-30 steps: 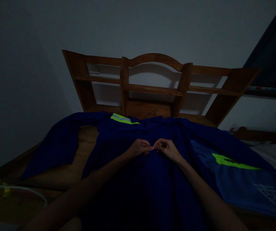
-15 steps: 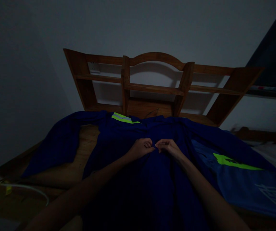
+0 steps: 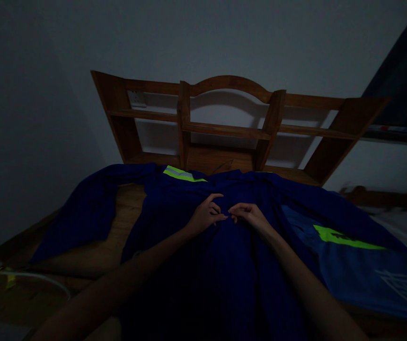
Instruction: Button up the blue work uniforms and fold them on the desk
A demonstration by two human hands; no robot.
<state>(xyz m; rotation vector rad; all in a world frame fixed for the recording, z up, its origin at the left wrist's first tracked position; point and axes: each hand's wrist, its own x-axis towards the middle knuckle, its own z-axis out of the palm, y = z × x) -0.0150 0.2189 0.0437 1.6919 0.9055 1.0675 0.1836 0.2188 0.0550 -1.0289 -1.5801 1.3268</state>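
Observation:
A dark blue long-sleeved work jacket [image 3: 196, 265] with a yellow-green reflective strip [image 3: 182, 174] lies spread out, its collar end toward the wooden shelf. Over the middle of its front, my left hand [image 3: 208, 213] has thumb and index finger apart, the other fingers curled; the thumb tip is close to the cloth. Just beside it, my right hand [image 3: 249, 217] pinches the jacket's front between thumb and fingers. Whatever small part lies at the fingertips is too dark to make out.
Behind the jacket stands a wooden shelf headboard [image 3: 225, 128] against the wall. To the right lies a blue cloth [image 3: 367, 274] with white lettering and a yellow-green patch [image 3: 345, 238]. A pale cable [image 3: 40, 275] rests at the lower left, near bare wooden boards [image 3: 128, 213].
My left index finger has lifted away from the thumb, opening a gap between them. My right hand stays almost where it was, still pinching. The jacket has barely shifted.

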